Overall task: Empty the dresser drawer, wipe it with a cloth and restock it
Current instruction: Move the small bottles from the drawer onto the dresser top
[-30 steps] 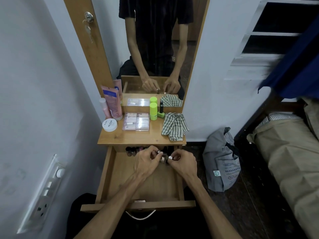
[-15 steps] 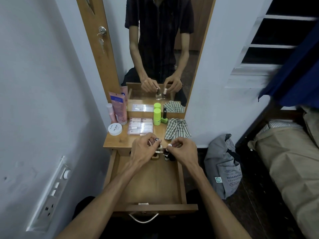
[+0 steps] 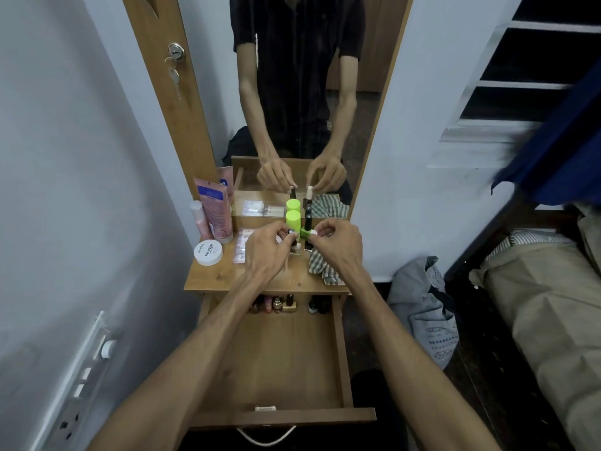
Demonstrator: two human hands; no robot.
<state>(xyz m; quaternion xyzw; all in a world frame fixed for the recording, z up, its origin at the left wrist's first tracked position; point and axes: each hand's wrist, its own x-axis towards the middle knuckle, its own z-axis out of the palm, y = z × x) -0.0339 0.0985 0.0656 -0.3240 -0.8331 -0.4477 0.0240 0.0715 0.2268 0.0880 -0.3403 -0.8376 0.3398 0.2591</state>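
Note:
The wooden drawer (image 3: 279, 362) stands pulled out below the dresser top (image 3: 227, 281), its floor bare except for several small nail polish bottles (image 3: 286, 303) lined along the back. Over the dresser top, my left hand (image 3: 265, 247) pinches the cap of a small clear bottle (image 3: 295, 249) and my right hand (image 3: 338, 244) pinches a white-capped dark bottle (image 3: 309, 245). Both bottles sit at or just above the wood. A green checked cloth (image 3: 320, 266) lies crumpled under my right hand.
On the dresser top stand a white jar (image 3: 208, 252), pink tubes (image 3: 214, 213), flat packets (image 3: 242, 245) and a lime green bottle (image 3: 293, 219). A mirror (image 3: 302, 92) rises behind. A grey bag (image 3: 422, 310) sits on the floor at right, a bed (image 3: 546, 304) beyond, a switch panel (image 3: 81, 385) at left.
Both hands lifted two small bottles out of the back of the drawer and carried them up and away onto the dresser top.

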